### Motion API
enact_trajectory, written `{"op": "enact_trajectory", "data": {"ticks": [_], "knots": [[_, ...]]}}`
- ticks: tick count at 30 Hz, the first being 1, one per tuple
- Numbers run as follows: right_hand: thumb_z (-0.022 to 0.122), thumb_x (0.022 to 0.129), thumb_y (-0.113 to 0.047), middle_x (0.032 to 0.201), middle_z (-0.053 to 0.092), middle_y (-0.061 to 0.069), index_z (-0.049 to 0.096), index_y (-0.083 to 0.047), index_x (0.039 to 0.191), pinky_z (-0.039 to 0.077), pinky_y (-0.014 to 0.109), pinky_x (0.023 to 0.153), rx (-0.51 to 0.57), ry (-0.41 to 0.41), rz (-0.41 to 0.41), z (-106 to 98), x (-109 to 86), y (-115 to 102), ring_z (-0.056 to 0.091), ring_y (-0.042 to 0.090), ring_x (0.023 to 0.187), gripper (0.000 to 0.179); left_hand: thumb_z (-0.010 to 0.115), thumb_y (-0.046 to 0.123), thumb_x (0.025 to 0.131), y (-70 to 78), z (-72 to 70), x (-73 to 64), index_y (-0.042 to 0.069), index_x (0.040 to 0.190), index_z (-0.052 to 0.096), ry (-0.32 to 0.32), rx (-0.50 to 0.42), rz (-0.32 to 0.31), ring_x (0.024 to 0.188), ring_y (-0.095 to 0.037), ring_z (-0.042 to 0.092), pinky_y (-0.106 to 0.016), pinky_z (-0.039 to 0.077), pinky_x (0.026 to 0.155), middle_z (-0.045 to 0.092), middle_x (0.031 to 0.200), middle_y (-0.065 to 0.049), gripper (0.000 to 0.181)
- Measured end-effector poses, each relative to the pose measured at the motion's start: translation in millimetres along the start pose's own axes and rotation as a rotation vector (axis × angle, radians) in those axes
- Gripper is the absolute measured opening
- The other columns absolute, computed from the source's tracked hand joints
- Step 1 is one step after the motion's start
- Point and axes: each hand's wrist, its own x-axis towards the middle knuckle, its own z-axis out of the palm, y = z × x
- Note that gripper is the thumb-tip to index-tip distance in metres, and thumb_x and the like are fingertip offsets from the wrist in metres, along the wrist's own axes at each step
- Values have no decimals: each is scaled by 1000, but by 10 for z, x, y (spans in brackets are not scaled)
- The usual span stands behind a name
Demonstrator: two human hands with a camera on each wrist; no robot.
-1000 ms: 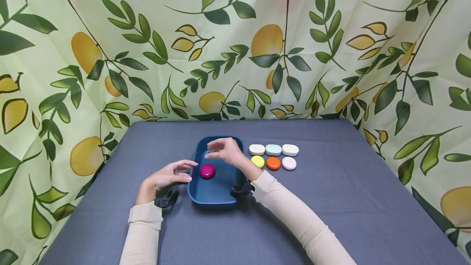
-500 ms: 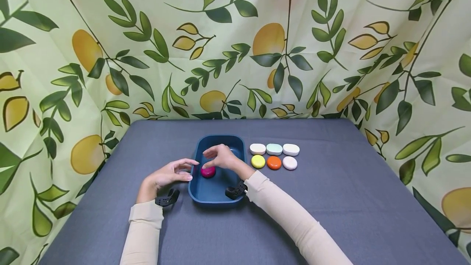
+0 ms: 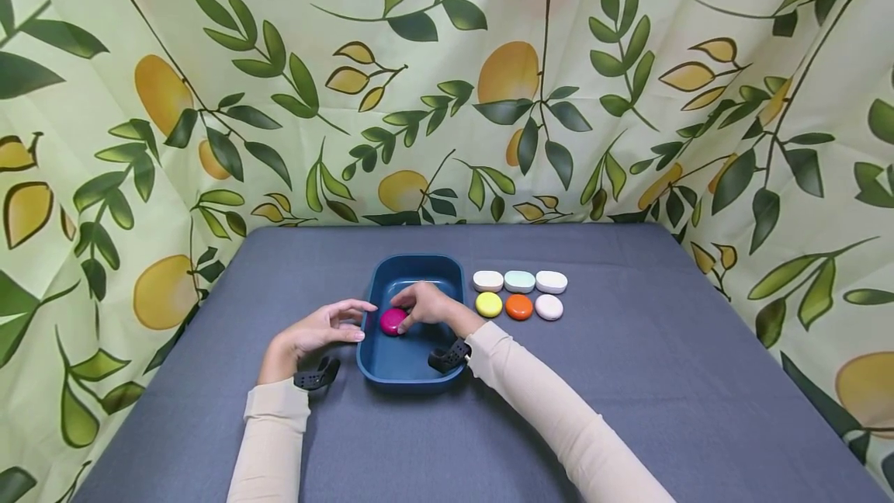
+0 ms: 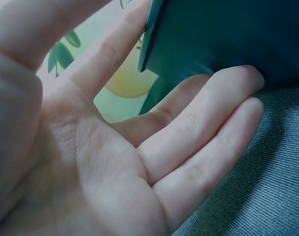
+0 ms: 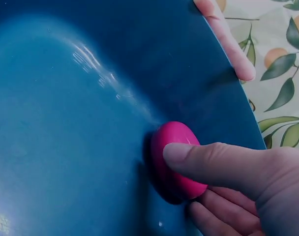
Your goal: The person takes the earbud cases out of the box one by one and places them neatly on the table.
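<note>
A glossy pink disc, rounded like a bar of soap, lies at the left side inside a deep blue tray. My right hand reaches into the tray and pinches the disc. The right wrist view shows the thumb on one face of the disc and the fingers partly hidden behind it. Outside the tray's left wall is my left hand, its fingers loosely bent and the fingertips touching the wall and rim. In the left wrist view, nothing lies in the left palm.
Right of the tray, two rows of rounded pieces lie on the grey cloth. The back row has a white oval, a mint oval and another white oval. In front are yellow, orange and pale pink discs.
My right hand has come down and toward me inside the tray, from above the disc to pinching it. My left hand has stayed at the tray's left wall.
</note>
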Motion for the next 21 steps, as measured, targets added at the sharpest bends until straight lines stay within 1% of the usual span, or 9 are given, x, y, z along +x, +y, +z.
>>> {"op": "enact_trajectory", "data": {"ticks": [4,8,9,15,17,21], "knots": [[79,77,-5,127,66,15,65,-2,123,50,34,102,-22,-38,-7,11,4,23,62,28,121,48,67,21,90,-11,3,4,3,140,43,-1,5,-15,119,-28,57,-53,40,105,41,141,-30,58],[78,78,-3,128,66,15,65,-4,123,51,34,101,-25,-46,-1,20,4,26,63,29,119,47,68,22,89,-11,8,-1,3,140,43,-3,6,-7,120,-29,55,-55,39,106,40,142,-31,59],[78,77,-3,128,66,15,65,-4,123,51,34,101,-31,-47,-6,21,4,23,63,28,118,47,68,22,90,-11,7,-2,2,140,43,-5,9,0,121,-30,55,-55,39,106,40,141,-31,59],[80,76,-4,126,67,13,66,-4,123,51,34,100,-87,-45,-25,18,6,5,64,27,115,49,67,22,90,-18,10,10,4,139,43,4,10,-20,122,-30,54,-55,39,106,41,142,-29,57],[80,75,-5,125,68,13,66,-4,121,51,34,100,-98,-37,-32,19,13,6,64,27,116,48,66,21,91,-16,11,10,5,139,44,5,6,-26,121,-30,54,-55,39,106,41,142,-29,56],[81,74,-7,122,69,13,67,-4,120,51,35,100,-100,-12,-36,18,26,9,65,27,115,47,67,21,90,-15,-4,3,4,140,43,1,1,-19,119,-30,57,-54,39,106,40,142,-30,58]]}}
